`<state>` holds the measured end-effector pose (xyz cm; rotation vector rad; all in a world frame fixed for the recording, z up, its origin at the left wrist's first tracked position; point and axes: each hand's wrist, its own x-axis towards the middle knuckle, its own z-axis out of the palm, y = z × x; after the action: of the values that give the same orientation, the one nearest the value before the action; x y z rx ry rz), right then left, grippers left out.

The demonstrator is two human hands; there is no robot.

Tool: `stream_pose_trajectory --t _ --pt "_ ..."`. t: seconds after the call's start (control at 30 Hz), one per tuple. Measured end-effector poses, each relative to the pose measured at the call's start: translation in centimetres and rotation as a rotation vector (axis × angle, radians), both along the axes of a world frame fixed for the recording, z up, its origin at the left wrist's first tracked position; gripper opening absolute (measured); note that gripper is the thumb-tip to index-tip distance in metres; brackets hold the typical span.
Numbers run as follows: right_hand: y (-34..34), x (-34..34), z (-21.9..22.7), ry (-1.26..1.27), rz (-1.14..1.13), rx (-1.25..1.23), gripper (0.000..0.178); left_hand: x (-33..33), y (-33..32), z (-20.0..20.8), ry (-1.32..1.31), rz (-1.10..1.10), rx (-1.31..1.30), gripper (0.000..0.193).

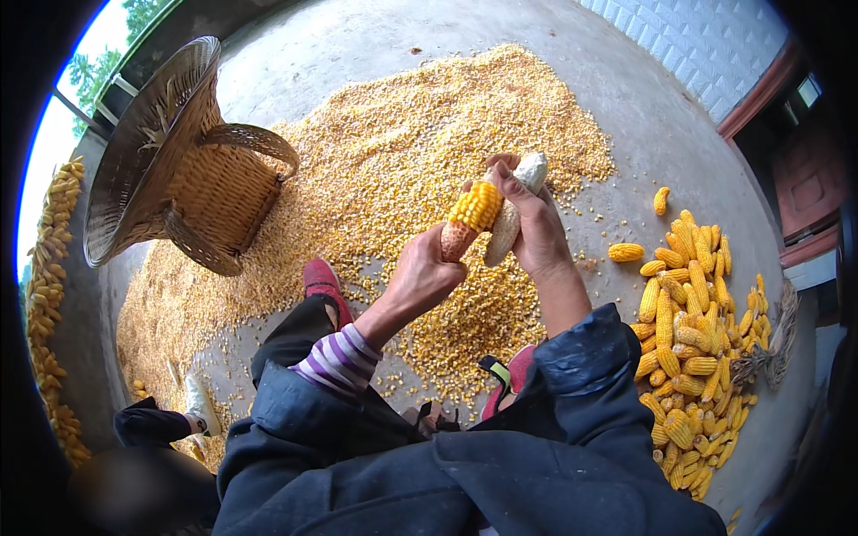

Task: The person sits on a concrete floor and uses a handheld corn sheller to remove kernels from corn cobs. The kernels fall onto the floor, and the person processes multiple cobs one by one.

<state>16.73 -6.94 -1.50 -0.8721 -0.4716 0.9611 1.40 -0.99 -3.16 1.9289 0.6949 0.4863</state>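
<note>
My left hand (pixel 420 275) is wrapped round the stripped, reddish lower end of a corn cob. Yellow kernels (pixel 476 206) still cover that cob's upper part. In my right hand (pixel 539 234) is a pale bare cob (pixel 503 236), its whitish end sticking out above the fingers. The two cobs are pressed side by side, and some fingers of the right hand are hidden behind them. Below my hands, between my feet, loose kernels lie in a heap (pixel 469 344).
A wide layer of kernels (pixel 393 134) covers the concrete floor ahead. At left a wicker basket (pixel 219 192) lies tipped over. Whole cobs (pixel 693 348) are piled at right, beside a rope bundle (pixel 773 344). Another person's shoe (pixel 202 406) shows at lower left; more cobs (pixel 49 295) line the left edge.
</note>
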Motion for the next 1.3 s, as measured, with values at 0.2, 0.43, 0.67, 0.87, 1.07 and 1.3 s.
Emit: stream_pose_trajectory --t 0.2,0.43,0.67,0.87,1.07,1.3 --pt "0.1 -1.0 -0.8 -0.189 -0.052 -0.140 0.012 -0.3 -1.1 -0.7 0.175 0.060 0.422 0.018" --pt "0.2 -1.2 -1.4 -0.200 -0.273 -0.103 0.012 -1.0 -0.8 2.4 0.104 -0.241 -0.781 0.019" --pt "-0.8 -0.4 1.4 -0.129 0.075 -0.060 0.027 -0.8 -0.6 3.2 0.124 -0.119 -0.569 0.023" --pt "0.0 -2.2 0.2 -0.317 -0.030 -0.129 0.011 -0.4 -1.3 -2.6 -0.184 0.033 0.059 0.012" --pt "0.2 -1.5 -0.9 -0.194 -0.338 -0.081 0.014 -0.8 -1.8 0.8 -0.065 -0.236 -1.054 0.021" --pt "-1.4 0.8 2.2 -0.079 0.115 -0.069 0.022 -0.5 -0.2 -0.3 -0.047 -0.034 0.123 0.018"
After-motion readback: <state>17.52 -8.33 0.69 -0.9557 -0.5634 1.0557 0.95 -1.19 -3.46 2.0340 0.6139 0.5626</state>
